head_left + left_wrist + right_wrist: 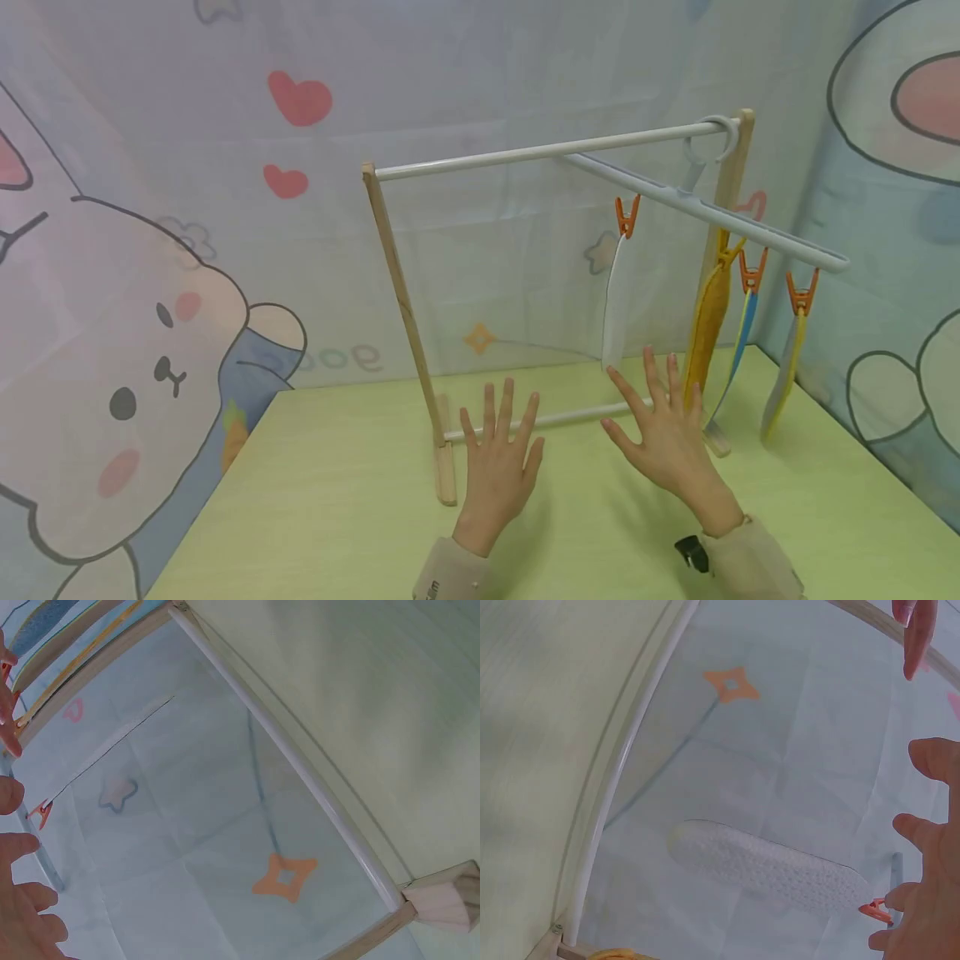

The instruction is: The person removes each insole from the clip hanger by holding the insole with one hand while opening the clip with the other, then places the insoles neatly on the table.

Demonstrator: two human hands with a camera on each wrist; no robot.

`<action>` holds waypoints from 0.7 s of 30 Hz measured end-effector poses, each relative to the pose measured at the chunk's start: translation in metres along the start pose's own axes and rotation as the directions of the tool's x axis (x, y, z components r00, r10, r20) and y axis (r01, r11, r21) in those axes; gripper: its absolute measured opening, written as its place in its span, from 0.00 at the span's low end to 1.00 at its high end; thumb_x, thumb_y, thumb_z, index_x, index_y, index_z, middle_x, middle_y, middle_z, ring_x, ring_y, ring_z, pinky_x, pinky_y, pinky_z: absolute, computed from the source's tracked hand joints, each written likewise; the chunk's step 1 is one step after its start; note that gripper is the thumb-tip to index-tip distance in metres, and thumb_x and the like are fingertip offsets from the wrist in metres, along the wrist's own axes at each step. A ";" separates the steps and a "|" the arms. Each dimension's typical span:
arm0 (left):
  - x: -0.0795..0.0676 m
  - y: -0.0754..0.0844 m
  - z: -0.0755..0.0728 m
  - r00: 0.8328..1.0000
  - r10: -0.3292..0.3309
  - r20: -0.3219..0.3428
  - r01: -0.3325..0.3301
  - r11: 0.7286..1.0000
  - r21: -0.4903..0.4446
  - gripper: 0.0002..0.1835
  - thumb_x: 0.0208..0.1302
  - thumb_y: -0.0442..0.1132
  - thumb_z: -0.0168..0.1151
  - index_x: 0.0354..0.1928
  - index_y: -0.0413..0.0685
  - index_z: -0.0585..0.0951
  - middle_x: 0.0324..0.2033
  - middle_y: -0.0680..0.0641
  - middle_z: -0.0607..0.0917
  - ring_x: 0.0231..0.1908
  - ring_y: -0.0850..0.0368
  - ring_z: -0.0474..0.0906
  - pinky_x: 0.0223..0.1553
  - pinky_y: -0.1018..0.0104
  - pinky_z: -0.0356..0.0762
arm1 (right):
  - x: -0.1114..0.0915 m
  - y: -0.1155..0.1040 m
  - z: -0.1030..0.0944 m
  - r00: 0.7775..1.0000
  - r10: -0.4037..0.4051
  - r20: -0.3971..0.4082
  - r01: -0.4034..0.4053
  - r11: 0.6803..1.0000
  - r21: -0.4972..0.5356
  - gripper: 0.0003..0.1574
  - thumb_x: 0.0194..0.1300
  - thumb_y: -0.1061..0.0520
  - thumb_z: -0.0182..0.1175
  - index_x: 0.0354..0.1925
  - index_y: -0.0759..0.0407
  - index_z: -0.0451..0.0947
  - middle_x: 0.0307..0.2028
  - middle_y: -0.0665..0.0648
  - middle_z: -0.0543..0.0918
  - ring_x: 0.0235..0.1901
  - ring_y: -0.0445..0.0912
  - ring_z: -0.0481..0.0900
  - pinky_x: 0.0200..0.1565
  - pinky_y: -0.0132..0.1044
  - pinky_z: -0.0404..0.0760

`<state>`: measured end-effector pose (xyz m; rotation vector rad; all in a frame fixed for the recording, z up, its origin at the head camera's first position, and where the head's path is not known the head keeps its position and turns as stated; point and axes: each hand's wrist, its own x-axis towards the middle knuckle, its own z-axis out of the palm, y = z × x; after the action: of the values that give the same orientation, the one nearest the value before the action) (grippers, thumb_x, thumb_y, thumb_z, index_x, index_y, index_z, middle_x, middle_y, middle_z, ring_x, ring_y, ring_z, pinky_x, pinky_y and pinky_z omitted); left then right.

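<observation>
My left hand [497,475] is held over the table with its fingers spread, left of centre and in front of the rack's lower bar [573,416]. To the right, my right hand [670,446] also has its fingers spread and holds nothing. Beyond its fingertips a white insole [614,308] hangs from an orange clip [626,218] on a grey hanger [757,227]. In the right wrist view that insole [769,866] shows a textured face. Nearer the hanger's front end hang a mustard-yellow insole [707,333], a blue one [743,333] and a grey-and-yellow one [784,375].
The hanger's hook sits on the top bar [540,153] of a rack with wooden posts [401,292], its front end jutting toward me. A printed cloth [465,75] surrounds the pale green table [330,500]. A black object [692,553] shows beside my right sleeve.
</observation>
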<state>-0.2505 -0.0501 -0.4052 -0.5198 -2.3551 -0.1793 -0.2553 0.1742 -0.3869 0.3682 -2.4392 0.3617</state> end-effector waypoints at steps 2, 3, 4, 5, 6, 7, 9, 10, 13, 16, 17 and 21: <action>0.000 0.000 -0.001 1.000 0.003 0.003 -0.003 1.000 0.003 0.29 0.64 0.49 0.47 0.67 0.58 0.56 0.69 0.43 0.50 0.67 0.41 0.45 0.59 0.34 0.46 | 0.001 0.001 -0.002 1.000 0.002 0.000 -0.002 1.000 0.019 0.38 0.60 0.37 0.50 0.66 0.39 0.52 0.69 0.64 0.40 0.68 0.60 0.29 0.55 0.72 0.44; 0.001 0.000 -0.001 1.000 0.003 0.006 -0.003 1.000 0.001 0.29 0.64 0.49 0.47 0.67 0.58 0.55 0.69 0.43 0.50 0.67 0.41 0.45 0.59 0.34 0.47 | 0.001 0.001 -0.003 1.000 0.004 0.001 -0.004 1.000 0.026 0.38 0.60 0.37 0.50 0.66 0.39 0.52 0.69 0.63 0.40 0.68 0.60 0.29 0.55 0.72 0.44; 0.001 0.000 -0.001 1.000 0.003 0.009 -0.003 1.000 -0.001 0.29 0.65 0.49 0.47 0.67 0.57 0.55 0.69 0.43 0.49 0.68 0.41 0.45 0.59 0.35 0.47 | 0.001 0.001 -0.004 1.000 0.006 -0.001 -0.006 0.999 0.033 0.37 0.60 0.38 0.50 0.66 0.40 0.52 0.70 0.63 0.40 0.68 0.60 0.29 0.55 0.72 0.44; 0.001 0.000 -0.002 1.000 0.002 0.012 -0.002 1.000 -0.003 0.29 0.65 0.49 0.47 0.67 0.57 0.55 0.69 0.43 0.49 0.68 0.41 0.45 0.60 0.35 0.47 | 0.001 0.002 -0.004 1.000 0.009 0.000 -0.009 0.999 0.041 0.37 0.61 0.38 0.50 0.66 0.40 0.52 0.70 0.62 0.39 0.68 0.60 0.29 0.55 0.72 0.44; 0.001 0.000 -0.002 1.000 0.000 0.017 0.000 1.000 -0.008 0.29 0.65 0.49 0.46 0.67 0.57 0.54 0.69 0.43 0.49 0.68 0.41 0.44 0.60 0.35 0.47 | 0.001 0.003 -0.005 1.000 0.015 -0.002 -0.015 0.999 0.050 0.37 0.61 0.38 0.50 0.66 0.40 0.52 0.70 0.62 0.39 0.68 0.60 0.30 0.55 0.72 0.44; 0.001 0.000 -0.002 1.000 -0.001 0.022 0.002 1.000 -0.009 0.29 0.65 0.49 0.46 0.67 0.58 0.54 0.69 0.43 0.48 0.68 0.42 0.44 0.60 0.36 0.47 | 0.002 0.004 -0.006 1.000 0.019 -0.008 -0.018 0.998 0.054 0.37 0.61 0.39 0.50 0.66 0.41 0.53 0.70 0.61 0.40 0.68 0.60 0.31 0.54 0.72 0.44; 0.001 0.001 -0.002 1.000 -0.003 0.028 0.004 1.000 -0.016 0.30 0.66 0.49 0.45 0.68 0.58 0.53 0.69 0.43 0.48 0.68 0.42 0.43 0.60 0.36 0.48 | 0.002 0.006 -0.008 1.000 0.024 -0.020 -0.023 0.998 0.056 0.37 0.61 0.39 0.50 0.66 0.42 0.53 0.70 0.61 0.41 0.68 0.60 0.32 0.54 0.72 0.45; 0.001 0.001 -0.002 1.000 -0.004 0.030 0.005 1.000 -0.020 0.29 0.66 0.49 0.45 0.68 0.58 0.53 0.69 0.44 0.48 0.68 0.43 0.43 0.60 0.36 0.49 | 0.002 0.007 -0.008 0.999 0.026 -0.028 -0.025 0.998 0.058 0.36 0.61 0.39 0.50 0.65 0.43 0.54 0.70 0.61 0.41 0.68 0.60 0.34 0.54 0.72 0.45; 0.001 0.001 -0.002 1.000 -0.004 0.029 0.005 1.000 -0.030 0.29 0.66 0.49 0.45 0.68 0.58 0.52 0.69 0.44 0.48 0.68 0.44 0.45 0.60 0.37 0.50 | 0.003 0.010 -0.011 0.998 0.030 -0.051 -0.027 0.997 0.069 0.36 0.61 0.40 0.51 0.65 0.44 0.55 0.69 0.62 0.44 0.68 0.61 0.37 0.54 0.71 0.45; 0.001 0.001 -0.001 1.000 -0.002 0.023 0.003 0.999 -0.039 0.29 0.66 0.48 0.45 0.68 0.58 0.52 0.69 0.44 0.49 0.68 0.46 0.47 0.60 0.37 0.51 | 0.004 0.011 -0.014 0.997 0.037 -0.064 -0.032 0.996 0.081 0.36 0.61 0.41 0.51 0.64 0.45 0.56 0.69 0.62 0.46 0.67 0.62 0.40 0.54 0.71 0.46; 0.001 0.001 -0.001 1.000 -0.001 0.018 0.001 0.999 -0.043 0.29 0.66 0.48 0.45 0.68 0.58 0.52 0.69 0.44 0.49 0.68 0.46 0.48 0.60 0.37 0.51 | 0.004 0.012 -0.016 0.997 0.041 -0.066 -0.036 0.996 0.084 0.35 0.61 0.41 0.52 0.64 0.45 0.56 0.69 0.62 0.46 0.67 0.62 0.41 0.54 0.71 0.46; 0.001 0.001 -0.001 1.000 0.005 0.001 -0.005 0.998 -0.055 0.29 0.66 0.48 0.45 0.68 0.58 0.53 0.68 0.43 0.51 0.67 0.47 0.51 0.60 0.38 0.53 | 0.005 0.015 -0.020 0.996 0.051 -0.075 -0.043 0.994 0.099 0.35 0.61 0.42 0.52 0.64 0.46 0.57 0.68 0.64 0.48 0.65 0.64 0.44 0.54 0.70 0.46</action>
<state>-0.2500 -0.0490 -0.4036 -0.5522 -2.3548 -0.2417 -0.2532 0.1937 -0.3708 0.3331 -2.3632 0.5077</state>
